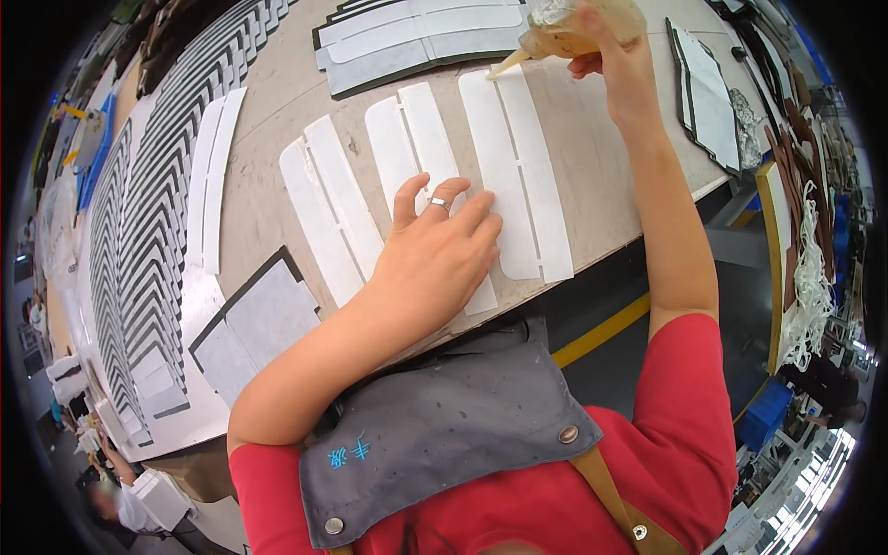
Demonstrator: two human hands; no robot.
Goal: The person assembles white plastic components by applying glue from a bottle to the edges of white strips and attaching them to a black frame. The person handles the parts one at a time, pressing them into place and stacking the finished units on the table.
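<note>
My right hand (629, 79) is wrapped round a squeeze bottle (558, 40) of amber liquid, held tilted at the far side of the table. Its thin, pale nozzle (509, 64) points down at the upper end of a white slit panel (541, 208). With fingers spread and slightly bent, my left hand (444, 236) rests on the middle panel (387, 129), covering its lower half; a ring sits on one finger. To the left lies a third panel (326, 199) of similar shape. Narrow slits run lengthwise down these panels.
Beyond the panels lies a dark-edged stack (421, 46) with white pieces on top. Overlapping dark-edged pieces (157, 213) line the left, near a loose white panel (211, 176) and a grey-white piece (264, 314). Another dark-edged piece (710, 102) lies right; white strands (807, 296) hang beyond.
</note>
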